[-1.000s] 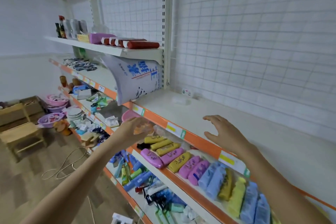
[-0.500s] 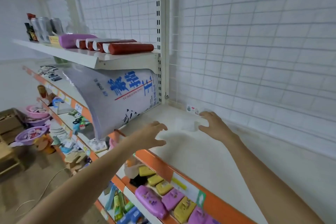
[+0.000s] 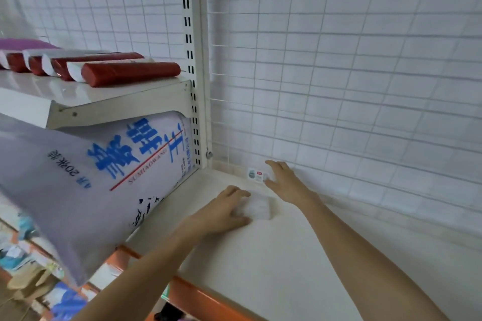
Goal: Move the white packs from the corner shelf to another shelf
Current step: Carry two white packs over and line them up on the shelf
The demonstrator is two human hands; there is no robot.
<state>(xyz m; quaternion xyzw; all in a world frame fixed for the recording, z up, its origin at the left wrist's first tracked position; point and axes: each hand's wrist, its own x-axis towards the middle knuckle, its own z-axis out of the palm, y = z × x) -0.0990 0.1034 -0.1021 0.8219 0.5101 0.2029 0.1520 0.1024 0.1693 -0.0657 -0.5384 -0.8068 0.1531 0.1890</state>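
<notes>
Here, low in the middle of the frame, the left hand (image 3: 221, 212) curls its fingers round a white pack (image 3: 257, 207) on the corner shelf (image 3: 300, 255), while the right hand (image 3: 283, 181) closes on a labelled pack (image 3: 257, 174) against the mesh. Best pinch each firmly before lifting. The upper-left shelf (image 3: 39, 91) carries red rolls (image 3: 130, 73).

Your left hand (image 3: 221, 212) rests on one pack (image 3: 257, 207) lying on the shelf (image 3: 287, 268). Behind it, against the back grid (image 3: 339, 86), stands another pack (image 3: 257, 175), and your right hand (image 3: 284, 181) touches it. To your left, the big sack (image 3: 91, 177) leans under an upper shelf (image 3: 78, 96), where rolls (image 3: 130, 73) lie side by side.
</notes>
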